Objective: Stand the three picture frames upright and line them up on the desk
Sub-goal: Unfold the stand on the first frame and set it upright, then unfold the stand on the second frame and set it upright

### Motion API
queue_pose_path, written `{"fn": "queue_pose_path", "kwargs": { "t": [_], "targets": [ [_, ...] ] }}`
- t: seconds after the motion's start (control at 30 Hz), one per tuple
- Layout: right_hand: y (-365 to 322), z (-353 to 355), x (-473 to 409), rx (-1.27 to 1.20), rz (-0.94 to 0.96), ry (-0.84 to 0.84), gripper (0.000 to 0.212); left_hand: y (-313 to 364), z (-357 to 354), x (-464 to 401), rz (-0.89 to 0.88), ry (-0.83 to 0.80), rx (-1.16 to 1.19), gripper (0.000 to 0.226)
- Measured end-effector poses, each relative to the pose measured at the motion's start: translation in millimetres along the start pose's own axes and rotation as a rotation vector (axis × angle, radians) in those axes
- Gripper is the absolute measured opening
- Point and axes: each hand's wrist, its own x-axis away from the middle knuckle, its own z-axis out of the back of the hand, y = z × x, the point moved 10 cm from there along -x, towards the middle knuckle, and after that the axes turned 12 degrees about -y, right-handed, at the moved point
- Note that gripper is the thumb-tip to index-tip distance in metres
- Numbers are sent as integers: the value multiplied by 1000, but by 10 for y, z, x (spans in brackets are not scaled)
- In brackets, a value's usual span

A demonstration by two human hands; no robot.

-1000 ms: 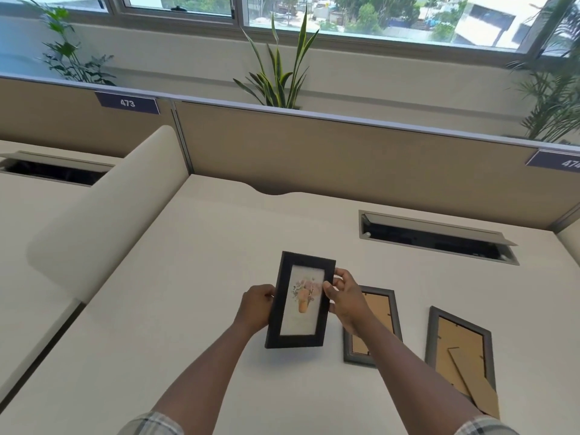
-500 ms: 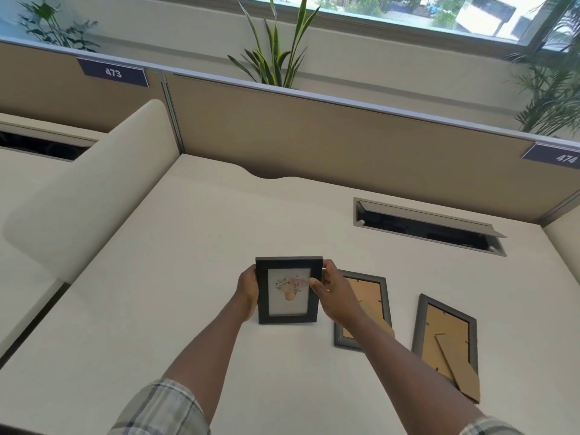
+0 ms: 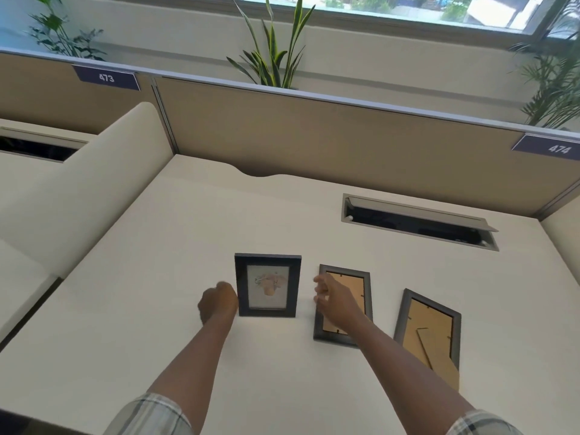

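Bright daylight from the window (image 3: 376, 7); soft shadows, slight blur, wide-angle edge bending.

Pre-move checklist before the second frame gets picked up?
1. Black frame upright, picture forward: ok.
2. Left hand off it: cannot tell, close beside its edge.
3. Right hand free: ok, open, over the middle frame.
4. Middle frame standing: not ok, face down.
5. Right frame standing: not ok, face down, stand flap showing.
6. Desk space for the row: ok.
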Motion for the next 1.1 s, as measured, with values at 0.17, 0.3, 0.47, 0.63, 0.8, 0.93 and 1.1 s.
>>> {"fn": "queue_pose_path", "kwargs": {
  "t": [0.17,0.3,0.47,0.63,0.8,0.93,1.1],
  "targets": [
    [446,308,104,451,-199,138,32,-378,-760,544,-6,-191,-338,35],
    [639,263,73,591,-278,93,45,-282,-1533,864,-145,-341,-477,26],
    [770,263,-13,525,-293,55,50,52,-1954,1081,-374,-336,-554,19],
    [812,382,-45,515,-294,32,59,100,-2061,1023,-333,-373,-497,18],
    [830,590,35,470,-198,4,56,142,-2011,950,-271,-405,-229,26],
    [694,805,231,264,20,14,40,172,-2169,1021,-145,-605,157,30],
    [439,929,500,204,194,52,39,281,-2512,1250,-52,-892,261,35]
  ]
}}
